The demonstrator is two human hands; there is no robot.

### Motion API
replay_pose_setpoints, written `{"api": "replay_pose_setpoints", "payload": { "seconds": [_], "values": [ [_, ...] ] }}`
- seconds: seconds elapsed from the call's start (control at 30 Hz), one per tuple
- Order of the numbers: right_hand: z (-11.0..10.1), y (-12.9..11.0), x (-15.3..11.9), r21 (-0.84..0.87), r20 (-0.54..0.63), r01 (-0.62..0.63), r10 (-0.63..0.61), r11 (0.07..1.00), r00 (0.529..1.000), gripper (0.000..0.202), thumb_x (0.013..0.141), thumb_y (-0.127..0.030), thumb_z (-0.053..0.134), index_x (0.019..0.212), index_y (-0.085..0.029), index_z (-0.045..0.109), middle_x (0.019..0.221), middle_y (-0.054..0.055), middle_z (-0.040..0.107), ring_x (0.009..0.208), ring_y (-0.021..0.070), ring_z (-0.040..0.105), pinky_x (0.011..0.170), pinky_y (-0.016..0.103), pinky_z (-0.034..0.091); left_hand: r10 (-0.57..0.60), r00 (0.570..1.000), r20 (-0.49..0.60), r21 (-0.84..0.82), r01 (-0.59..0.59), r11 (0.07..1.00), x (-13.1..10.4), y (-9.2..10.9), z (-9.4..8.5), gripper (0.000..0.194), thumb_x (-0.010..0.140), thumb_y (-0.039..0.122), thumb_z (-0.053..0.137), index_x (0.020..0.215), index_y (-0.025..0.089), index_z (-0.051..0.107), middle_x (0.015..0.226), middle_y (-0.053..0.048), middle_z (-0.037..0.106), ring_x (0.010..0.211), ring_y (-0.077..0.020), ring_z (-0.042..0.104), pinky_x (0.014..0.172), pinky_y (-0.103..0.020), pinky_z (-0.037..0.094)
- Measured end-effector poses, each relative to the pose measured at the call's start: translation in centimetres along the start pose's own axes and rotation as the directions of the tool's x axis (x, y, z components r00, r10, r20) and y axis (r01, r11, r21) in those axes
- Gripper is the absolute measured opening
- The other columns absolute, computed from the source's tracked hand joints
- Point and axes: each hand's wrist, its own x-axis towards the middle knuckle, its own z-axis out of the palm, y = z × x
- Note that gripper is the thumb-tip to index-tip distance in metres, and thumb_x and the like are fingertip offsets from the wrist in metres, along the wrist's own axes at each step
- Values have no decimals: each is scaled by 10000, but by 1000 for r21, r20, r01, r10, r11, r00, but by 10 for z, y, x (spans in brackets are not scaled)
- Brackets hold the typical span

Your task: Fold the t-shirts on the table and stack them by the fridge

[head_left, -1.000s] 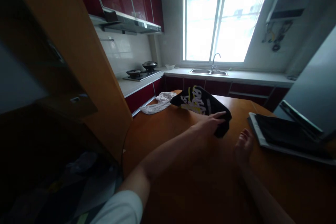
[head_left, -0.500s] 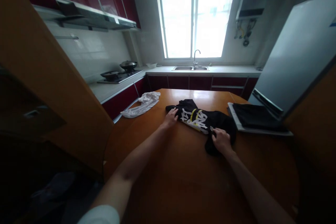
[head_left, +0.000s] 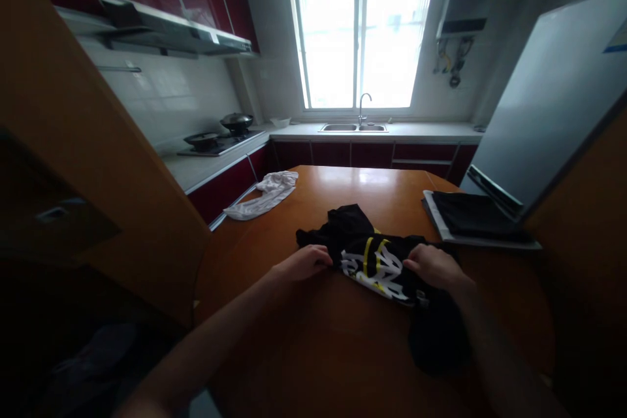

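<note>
A black T-shirt (head_left: 353, 222) with white lettering and yellow stripes lies bunched on the wooden table (head_left: 313, 353) before me. My left hand (head_left: 306, 262) pinches the shirt's edge at the left, beside the lettering. On the other side of the print, my right hand (head_left: 434, 264) grips the black cloth, thumb and fingers closed. A dark part of the shirt hangs loosely over the table below my right wrist. The fabric hides some of the right fingertips.
A crumpled white garment (head_left: 267, 196) lies at the table's left edge. Folded dark cloth (head_left: 475, 215) rests on a white flat piece at the right, near the fridge (head_left: 543, 98). Beyond are a sink (head_left: 340, 127) and a stove (head_left: 225, 142) with pans.
Both hands have drawn the black T-shirt nearer to me. My left hand has shifted left and down, and the print is spread larger. The white garment stays put.
</note>
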Motion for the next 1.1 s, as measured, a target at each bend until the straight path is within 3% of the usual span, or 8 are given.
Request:
{"api": "replay_pose_setpoints", "payload": {
  "seconds": [0.1,0.17,0.27,0.43,0.57,0.7,0.93,1.1],
  "values": [
    [2,-45,16,76,-187,226,-209,971,960,190,917,-337,609,961,-264,780,1003,64,777,959,249,708,840,331,511,179,972,152,-253,-137,958,-36,25,0,244,922,261,622,1113,235,773,1085,-75,729,956,-192,691,844,-263,537],
    [15,-83,32,108,-164,389,-369,915,915,260,907,-270,624,1132,-234,748,1187,81,740,1146,253,652,1000,344,467,172,979,114,-356,-122,927,-47,30,-4,256,924,325,645,1103,190,770,1064,-95,736,925,-193,697,789,-258,541],
    [37,-132,54,101,-30,395,-394,913,919,420,902,-303,659,1307,-192,660,1305,116,687,1236,275,601,1034,361,446,-38,979,-199,-402,-46,914,-48,15,-14,268,914,366,648,992,139,765,936,-92,748,844,-183,697,732,-256,532],
    [44,-166,47,70,111,371,-377,926,919,356,843,-210,664,1196,-201,700,1086,80,743,1014,246,668,854,299,477,-308,795,-522,-406,87,910,-51,-32,-28,264,879,381,621,936,150,734,872,-68,753,821,-197,709,759,-300,548],
    [20,-148,-6,88,161,457,-465,885,871,239,764,-131,625,960,-215,734,931,32,730,888,208,660,776,259,451,-293,792,-535,-315,134,939,-60,-51,-32,250,884,345,588,983,159,724,954,-82,757,891,-219,715,799,-337,568],
    [-15,-108,-76,210,286,514,-555,832,781,384,772,-116,574,1118,-227,700,1015,40,726,937,202,665,811,258,465,-67,892,-448,-45,52,998,-51,-51,-29,371,859,198,600,1221,192,679,1213,-100,700,1117,-250,651,1000,-433,522],
    [-55,-33,-152,200,364,308,-363,930,858,609,792,-124,546,1374,-283,628,1277,55,687,1195,235,625,1053,319,435,249,964,-94,262,-217,940,0,-31,-7,772,802,-20,527,1487,335,491,1579,-32,437,1478,-278,336,1213,-502,299],
    [-60,5,-156,-23,283,251,-235,968,930,386,780,-69,493,1009,-233,757,1036,63,731,1030,228,673,960,328,473,322,946,32,124,-323,938,31,-31,2,465,887,99,567,1309,261,677,1394,-99,607,1278,-265,568,1114,-412,424]
  ]
}}
